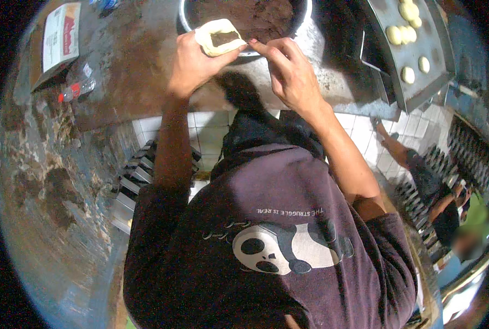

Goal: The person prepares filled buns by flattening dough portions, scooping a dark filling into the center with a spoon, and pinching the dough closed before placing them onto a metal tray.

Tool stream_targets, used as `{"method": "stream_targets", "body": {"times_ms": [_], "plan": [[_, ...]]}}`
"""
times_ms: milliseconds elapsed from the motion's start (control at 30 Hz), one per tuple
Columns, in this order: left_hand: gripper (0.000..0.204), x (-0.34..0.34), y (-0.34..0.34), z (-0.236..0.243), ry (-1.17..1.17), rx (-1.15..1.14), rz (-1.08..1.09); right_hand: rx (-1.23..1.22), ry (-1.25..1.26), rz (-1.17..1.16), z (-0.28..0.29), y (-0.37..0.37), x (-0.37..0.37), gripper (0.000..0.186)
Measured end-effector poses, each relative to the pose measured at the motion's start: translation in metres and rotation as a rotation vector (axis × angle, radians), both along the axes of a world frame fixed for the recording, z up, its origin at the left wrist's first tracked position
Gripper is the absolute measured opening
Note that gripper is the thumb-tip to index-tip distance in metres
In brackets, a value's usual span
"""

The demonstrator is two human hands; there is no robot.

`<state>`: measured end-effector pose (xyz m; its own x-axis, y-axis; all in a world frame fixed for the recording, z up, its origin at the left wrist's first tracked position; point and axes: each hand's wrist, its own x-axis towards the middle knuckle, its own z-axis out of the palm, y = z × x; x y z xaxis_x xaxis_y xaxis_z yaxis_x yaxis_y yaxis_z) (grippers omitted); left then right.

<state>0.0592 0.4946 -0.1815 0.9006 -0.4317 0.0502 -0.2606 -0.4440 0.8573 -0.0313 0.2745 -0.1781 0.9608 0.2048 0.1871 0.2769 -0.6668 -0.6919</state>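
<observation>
My left hand [192, 64] cups a pale yellow piece of dough [220, 28], its fingers and thumb closed around the sides. The dough is open at the top like a pouch, and dark brown filling [225, 38] shows inside. My right hand [289, 68] is beside it, index finger stretched toward the dough and the other fingers curled in. Whatever those curled fingers hold, if anything, is hidden. Both hands are at the near rim of a large round metal basin [308, 22], which holds a brown crumbly mass [261, 19].
On the right, a metal tray [414, 93] carries several pale dough balls [402, 35]. At left are a cardboard box [62, 38] and a plastic bottle with a red cap [80, 89] on the worn table [126, 82]. Another person [431, 186] is at the far right, near dark stacked racks.
</observation>
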Motion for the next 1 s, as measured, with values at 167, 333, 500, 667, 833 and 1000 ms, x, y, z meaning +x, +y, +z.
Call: {"method": "stream_targets", "body": {"times_ms": [167,333,500,667,833,1000], "plan": [[0.039,-0.009,-0.017,-0.012,0.049,0.020,-0.127,0.213,0.160,-0.082,-0.006,-0.019,-0.035,0.050],[0.037,-0.025,-0.038,-0.017,0.038,0.010,-0.152,0.290,0.168,-0.134,-0.008,-0.040,-0.069,0.044],[0.027,-0.046,-0.050,-0.034,0.118,-0.040,0.033,0.413,0.314,-0.398,-0.070,-0.065,-0.130,0.032],[0.034,-0.086,-0.088,-0.008,0.184,-0.011,-0.182,0.052,0.334,-0.448,-0.135,-0.120,-0.141,0.042],[0.036,-0.128,-0.132,0.041,0.312,-0.020,-0.412,0.511,0.083,-0.081,0.027,-0.139,-0.138,0.073],[0.042,-0.173,-0.187,0.092,0.421,-0.013,-0.704,0.323,-0.071,-0.071,0.091,-0.168,-0.194,0.064]]}}
